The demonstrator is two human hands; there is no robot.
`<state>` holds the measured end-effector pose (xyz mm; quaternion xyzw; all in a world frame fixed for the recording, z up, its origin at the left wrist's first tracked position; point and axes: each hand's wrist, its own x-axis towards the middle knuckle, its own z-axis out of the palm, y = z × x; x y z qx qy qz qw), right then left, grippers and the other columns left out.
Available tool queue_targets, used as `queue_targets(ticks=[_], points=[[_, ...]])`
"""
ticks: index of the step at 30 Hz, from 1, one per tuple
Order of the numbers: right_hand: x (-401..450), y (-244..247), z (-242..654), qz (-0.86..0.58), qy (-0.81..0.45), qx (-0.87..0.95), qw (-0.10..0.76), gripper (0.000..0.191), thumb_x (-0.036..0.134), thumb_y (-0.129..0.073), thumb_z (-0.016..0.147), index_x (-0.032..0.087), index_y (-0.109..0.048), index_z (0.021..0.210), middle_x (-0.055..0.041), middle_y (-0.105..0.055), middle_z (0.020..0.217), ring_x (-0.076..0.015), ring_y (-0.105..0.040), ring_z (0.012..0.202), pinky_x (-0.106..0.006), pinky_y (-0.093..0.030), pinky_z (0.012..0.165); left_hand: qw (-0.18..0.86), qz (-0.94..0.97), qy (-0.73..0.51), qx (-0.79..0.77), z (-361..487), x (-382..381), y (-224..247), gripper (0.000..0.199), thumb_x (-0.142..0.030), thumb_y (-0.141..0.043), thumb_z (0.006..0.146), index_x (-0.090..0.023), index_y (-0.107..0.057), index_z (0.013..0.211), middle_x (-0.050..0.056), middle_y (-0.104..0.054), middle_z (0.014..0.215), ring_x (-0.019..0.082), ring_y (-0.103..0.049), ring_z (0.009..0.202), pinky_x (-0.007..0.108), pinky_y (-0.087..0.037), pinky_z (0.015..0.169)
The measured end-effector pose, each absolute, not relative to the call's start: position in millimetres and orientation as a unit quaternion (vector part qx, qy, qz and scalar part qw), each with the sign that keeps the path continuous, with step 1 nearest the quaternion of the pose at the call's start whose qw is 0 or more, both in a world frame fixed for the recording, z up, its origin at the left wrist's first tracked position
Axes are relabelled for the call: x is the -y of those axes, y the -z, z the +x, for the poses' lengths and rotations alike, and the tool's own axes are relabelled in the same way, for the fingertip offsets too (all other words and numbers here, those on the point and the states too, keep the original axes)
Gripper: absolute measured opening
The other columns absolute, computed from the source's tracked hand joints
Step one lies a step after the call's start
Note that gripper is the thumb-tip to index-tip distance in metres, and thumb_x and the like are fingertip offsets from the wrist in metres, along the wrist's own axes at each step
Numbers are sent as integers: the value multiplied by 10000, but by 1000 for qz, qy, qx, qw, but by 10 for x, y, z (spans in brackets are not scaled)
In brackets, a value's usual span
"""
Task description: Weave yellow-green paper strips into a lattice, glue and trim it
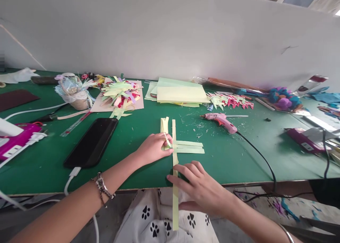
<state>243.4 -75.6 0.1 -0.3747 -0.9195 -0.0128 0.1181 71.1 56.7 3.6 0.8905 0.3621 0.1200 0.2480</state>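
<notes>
the left hand [155,148] seems to pinch the woven pale-green paper strips [189,150], though fingertips are partly hidden; the right hand's [199,186] fingers spread over the long pale-yellow paper strip [175,204], whose end overhangs the table edge, so a sleeve-like brush could skew it.

- From where I stand, this looks like a small craft workshop, set up around one long green table [143,124].
- On that table sit a pink glue gun [220,122], stacked paper sheets [182,94] and a heap of cut paper strips [120,92].
- Pink-purple socket blocks [305,141] lie towards its two ends.
- Behind it runs a plain pale wall [159,30]; coloured scraps [281,205] litter the floor beneath.
</notes>
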Motion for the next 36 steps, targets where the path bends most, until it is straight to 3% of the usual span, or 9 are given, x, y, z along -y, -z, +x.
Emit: queue_targets(ticks=[3, 5, 9, 21, 24, 28, 30, 33, 36], points=[[793, 79, 2353, -359, 67, 913, 182, 222, 258, -521, 838, 184, -554, 1045, -79, -565, 1021, -161, -461, 808, -320, -363, 727, 246, 890, -119, -365, 707, -565, -39, 128, -312, -553, 744, -198, -531, 796, -32, -548, 750, 104, -429, 561, 229, -320, 569], [778, 79, 2335, -356, 76, 902, 231, 130, 167, -476, 853, 185, -585, 924, -55, -584, 918, -134, -454, 741, -285, -354, 669, 243, 890, -118, -367, 706, -562, -47, 157, -339, -568, 739, -203, -532, 808, -37, -543, 739, 109, -445, 576, 225, -320, 568], [717, 20, 2356, -379, 53, 880, 282, 190, 127, -422, 877, 174, -604, 856, -43, -580, 824, -115, -437, 660, -248, -350, 588, 222, 898, -109, -364, 714, -555, -61, 274, -436, -623, 695, -219, -541, 840, -40, -543, 743, 129, -500, 629, 227, -328, 580], [676, 64, 2401, -406, -5, 867, 287, 200, 155, -408, 886, 172, -607, 901, -52, -579, 820, -111, -489, 663, -239, -417, 587, 199, 902, -128, -361, 715, -560, -16, 218, -439, -528, 788, -229, -568, 825, -47, -572, 725, 114, -524, 605, 227, -337, 585], [671, 6, 2442, -392, -64, 881, 256, 202, 179, -443, 870, 174, -584, 1014, -69, -578, 900, -133, -518, 738, -261, -449, 642, 186, 909, -119, -355, 718, -567, -32, 223, -439, -581, 747, -232, -570, 829, -49, -573, 747, 120, -525, 632, 228, -330, 592], [594, -211, 2604, -355, -232, 887, 180, 495, 356, -572, 806, 194, -442, 1256, -98, -535, 1120, -174, -522, 981, -294, -472, 794, 193, 908, -110, -356, 728, -562, -52, 191, -401, -592, 749, -230, -572, 832, -46, -575, 769, 119, -527, 644, 223, -327, 592], [485, -309, 2718, -350, -300, 865, 196, 553, 412, -610, 766, 200, -448, 1250, -93, -528, 1157, -173, -517, 1018, -297, -466, 834, 199, 906, -108, -358, 727, -562, -51, 186, -397, -593, 751, -227, -575, 825, -44, -571, 762, 116, -521, 630, 220, -324, 580], [234, -336, 2850, -422, -291, 819, 257, 279, 342, -513, 843, 194, -558, 1075, -55, -596, 977, -135, -565, 838, -283, -482, 744, 204, 908, -109, -349, 718, -571, -45, 200, -417, -583, 756, -227, -577, 820, -39, -563, 743, 121, -519, 619, 219, -319, 565], [-35, -240, 2869, -510, -205, 801, 236, 180, 258, -484, 853, 198, -596, 980, -53, -598, 939, -141, -567, 796, -283, -472, 680, 209, 909, -116, -342, 710, -579, -46, 202, -423, -554, 776, -229, -580, 828, -33, -556, 731, 129, -533, 631, 219, -315, 553]])
